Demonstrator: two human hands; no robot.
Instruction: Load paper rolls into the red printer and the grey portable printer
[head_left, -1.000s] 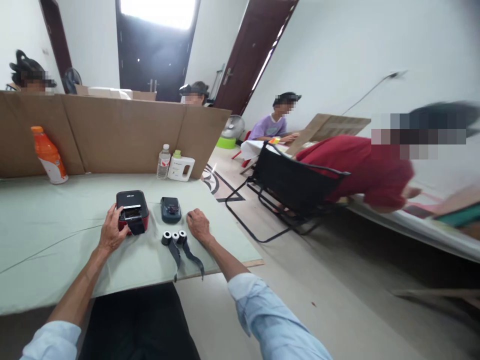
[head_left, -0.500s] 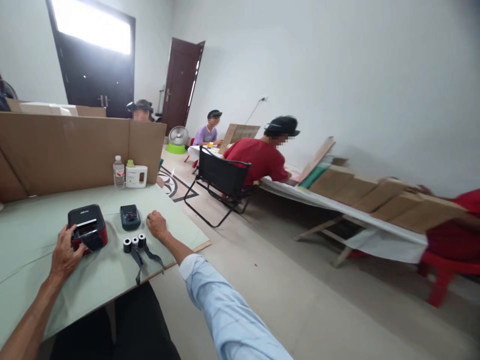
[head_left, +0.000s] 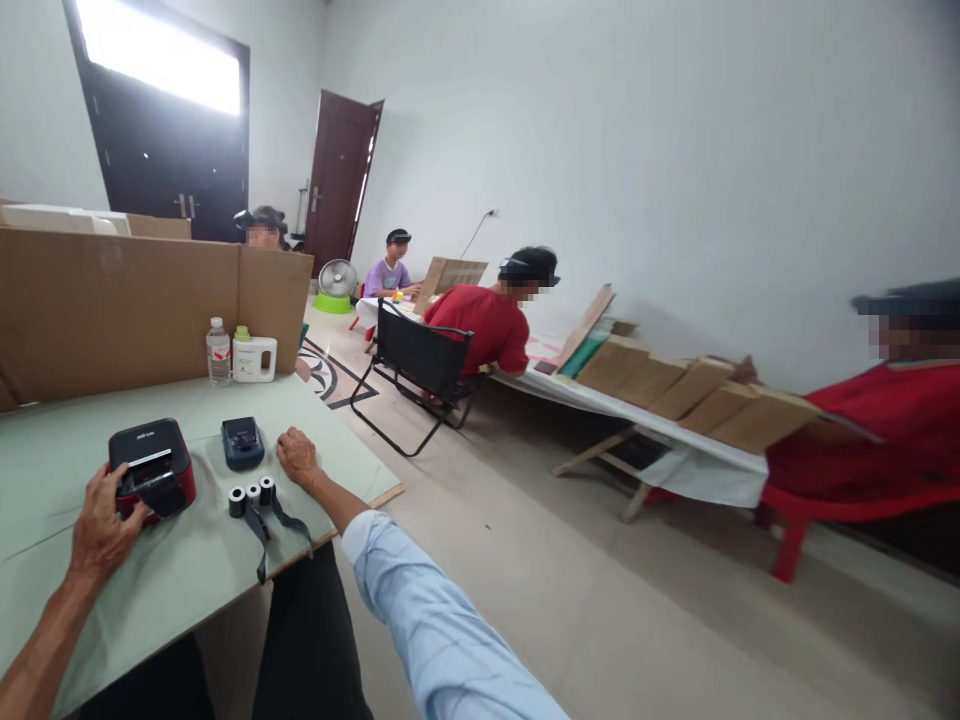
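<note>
The red and black label printer [head_left: 152,470] sits on the pale green table [head_left: 67,440], and it is gripped at its near left corner by the left hand [head_left: 101,525], fingers wrapped on the casing beside the open black flap. The right hand [head_left: 298,457] is laid on the tabletop, loosely curled, nothing held; it rests just beside the three small rolls [head_left: 251,494] with their dark tape tails trailing toward the table edge. A smaller dark blue device [head_left: 242,442] stands between printer and right hand. The step in hand is judged to be steadying the printer with its flap open. For the next move, a roll would have to be picked up by the free right hand and brought to the opening, while the printer is kept braced.
</note>
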